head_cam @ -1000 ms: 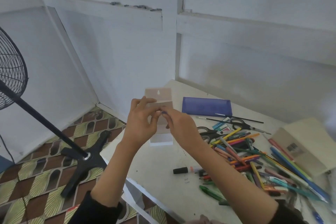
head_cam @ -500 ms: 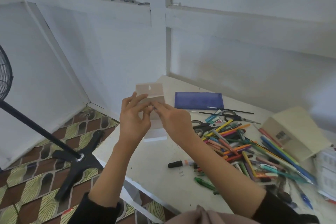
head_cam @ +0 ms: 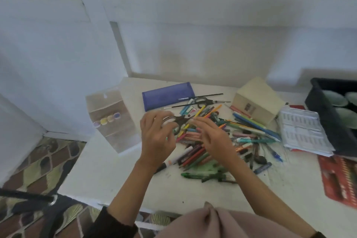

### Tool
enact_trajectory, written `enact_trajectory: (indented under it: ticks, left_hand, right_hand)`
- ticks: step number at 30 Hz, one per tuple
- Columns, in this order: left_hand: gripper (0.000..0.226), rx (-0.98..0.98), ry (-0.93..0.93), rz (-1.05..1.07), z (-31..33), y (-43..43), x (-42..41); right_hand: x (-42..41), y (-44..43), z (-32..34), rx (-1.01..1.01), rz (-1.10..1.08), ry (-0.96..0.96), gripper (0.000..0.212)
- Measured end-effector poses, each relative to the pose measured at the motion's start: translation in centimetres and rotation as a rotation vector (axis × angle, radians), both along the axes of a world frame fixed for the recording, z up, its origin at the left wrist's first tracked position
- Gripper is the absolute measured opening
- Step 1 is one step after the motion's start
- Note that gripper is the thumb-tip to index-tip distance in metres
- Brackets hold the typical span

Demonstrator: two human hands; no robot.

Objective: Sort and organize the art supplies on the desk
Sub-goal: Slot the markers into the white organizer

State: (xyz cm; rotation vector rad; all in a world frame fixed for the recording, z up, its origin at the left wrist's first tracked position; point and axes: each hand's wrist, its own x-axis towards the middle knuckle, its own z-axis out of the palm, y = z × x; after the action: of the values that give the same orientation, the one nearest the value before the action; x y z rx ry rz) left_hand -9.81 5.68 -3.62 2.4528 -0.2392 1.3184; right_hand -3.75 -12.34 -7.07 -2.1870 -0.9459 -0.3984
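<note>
1. No text legible anywhere; the view is blurred.
2. beige box (head_cam: 257,100): barcode-style label on its front face; digits unreadable.
3. white sheet (head_cam: 301,131): rows of small print; too fine to read.
4. red packet (head_cam: 340,181): printed markings; blurred.

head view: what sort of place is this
Most likely a home craft or study corner: a white desk set against bare walls, a heap of pens and coloured pencils on it, patterned floor tiles beside.
</note>
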Motion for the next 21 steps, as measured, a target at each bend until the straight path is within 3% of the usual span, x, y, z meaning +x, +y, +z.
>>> enact_trajectory:
  ticks: [4, 9, 15, 21]
  left_hand:
    - [0.024, 0.06, 0.178, -0.206, -1.5, -4.0, 2.1]
    - [0.019, 0.125, 0.563, -0.237, -2.9, -8.7, 4.8]
    - [0.023, 0.291, 0.913, -0.204, -3.4, -13.5, 7.9]
    - [0.016, 0.31, 1.046, -0.208, -4.0, -15.4, 9.7]
  right_hand:
    - [0.8, -6.9, -1.8, -0.016, -0.323, 0.111, 0.031]
    - [0.6, -13.0, -1.9, -0.082, -0.709, 0.391, 0.028]
    - [0.7, -14.4, -3.1, -0.274, -0.535, 0.515, 0.042]
    - [1.0, -14.1, -3.0, -0.22, -0.578, 0.542, 0.02]
